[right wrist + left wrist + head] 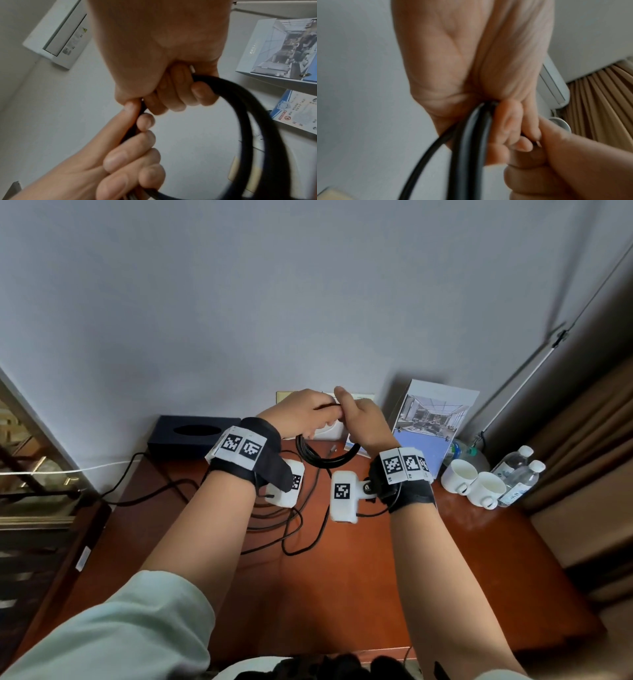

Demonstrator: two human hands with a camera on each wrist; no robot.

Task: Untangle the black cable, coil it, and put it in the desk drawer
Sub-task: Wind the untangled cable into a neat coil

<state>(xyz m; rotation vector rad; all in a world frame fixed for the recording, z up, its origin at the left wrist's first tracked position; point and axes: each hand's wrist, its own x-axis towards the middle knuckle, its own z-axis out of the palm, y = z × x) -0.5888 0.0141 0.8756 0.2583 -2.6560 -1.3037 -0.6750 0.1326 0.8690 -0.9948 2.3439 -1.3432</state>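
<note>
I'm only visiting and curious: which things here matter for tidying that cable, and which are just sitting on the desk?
Part of the job:
black cable, partly looped
left hand, gripping it
right hand, gripping it

Just lying about:
dark tissue box
two white cups
water bottles
framed picture stand

No drawer shows.

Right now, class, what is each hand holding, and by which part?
Both hold the black cable at the top of its coiled loops: the left hand grips there, and the right hand closes round it beside the left.
</note>
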